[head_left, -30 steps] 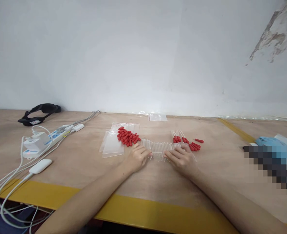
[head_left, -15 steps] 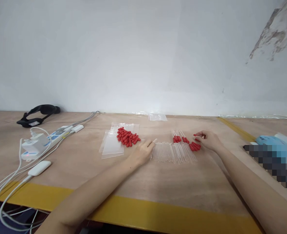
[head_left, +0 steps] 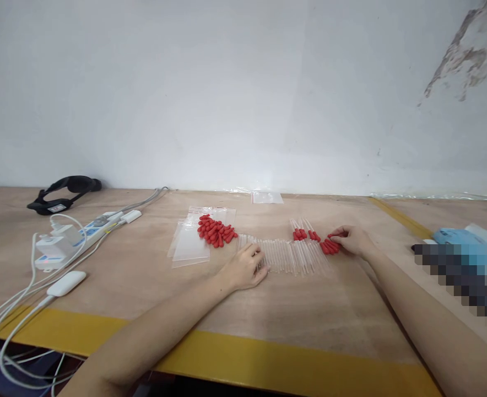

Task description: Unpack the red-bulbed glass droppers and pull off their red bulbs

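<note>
A row of thin clear glass dropper tubes (head_left: 295, 258) lies side by side on the table. My left hand (head_left: 243, 268) rests at its left part, fingers curled over several tubes and the thumb near their lower ends. My right hand (head_left: 351, 241) pinches a red rubber bulb (head_left: 331, 236) just above a small group of red bulbs (head_left: 330, 247) at the right end of the row. Behind the row lie several tubes with red bulbs, like droppers (head_left: 303, 234), their thin ends pointing away. A heap of red bulbs (head_left: 216, 231) sits to the left.
Clear plastic bags (head_left: 189, 252) lie under the heap. Another small bag (head_left: 267, 198) is by the wall. To the left are a power strip (head_left: 88, 234) with cables, a white device (head_left: 66, 284) and a black strap-like object (head_left: 64, 194). A blue pack (head_left: 460, 237) is at the right.
My left hand has moved toward me, down along the tubes, and its thumb now shows. My right hand has lowered the red bulb slightly toward the small group of bulbs.
</note>
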Available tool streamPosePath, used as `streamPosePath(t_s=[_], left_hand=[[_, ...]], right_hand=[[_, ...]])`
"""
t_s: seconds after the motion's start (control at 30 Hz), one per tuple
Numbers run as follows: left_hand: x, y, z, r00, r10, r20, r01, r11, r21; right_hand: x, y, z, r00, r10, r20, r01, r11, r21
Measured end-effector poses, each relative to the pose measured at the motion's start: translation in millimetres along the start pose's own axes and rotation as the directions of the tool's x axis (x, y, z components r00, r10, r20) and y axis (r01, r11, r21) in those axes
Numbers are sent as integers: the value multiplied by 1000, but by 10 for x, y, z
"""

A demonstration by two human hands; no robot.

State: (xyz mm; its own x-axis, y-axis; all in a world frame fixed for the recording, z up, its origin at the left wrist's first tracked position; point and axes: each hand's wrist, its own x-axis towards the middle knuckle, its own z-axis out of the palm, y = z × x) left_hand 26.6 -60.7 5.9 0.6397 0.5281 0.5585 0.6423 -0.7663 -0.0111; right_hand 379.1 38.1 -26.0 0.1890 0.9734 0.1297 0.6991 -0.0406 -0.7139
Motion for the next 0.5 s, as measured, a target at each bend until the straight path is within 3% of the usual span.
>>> streamPosePath(t_s=[0.1, 0.27, 0.37, 0.5], left_hand=[[-1, -32, -52, 1000, 7, -15, -6, 1000, 11], [-27, -145, -92, 997, 31, 74, -30, 999, -25], [-63, -198, -84, 996, 13, 92, -7, 998, -60], [-103, -210, -71, 999, -6, 39, 10, 996, -92]], right_hand=[[-6, -25, 14, 1000, -7, 20, 6, 998, 57], [-63, -83, -8, 998, -23, 62, 15, 993, 116], [-77, -85, -14, 999, -35, 29, 32, 993, 111], [-114, -158, 7, 997, -49, -51, 53, 995, 79]])
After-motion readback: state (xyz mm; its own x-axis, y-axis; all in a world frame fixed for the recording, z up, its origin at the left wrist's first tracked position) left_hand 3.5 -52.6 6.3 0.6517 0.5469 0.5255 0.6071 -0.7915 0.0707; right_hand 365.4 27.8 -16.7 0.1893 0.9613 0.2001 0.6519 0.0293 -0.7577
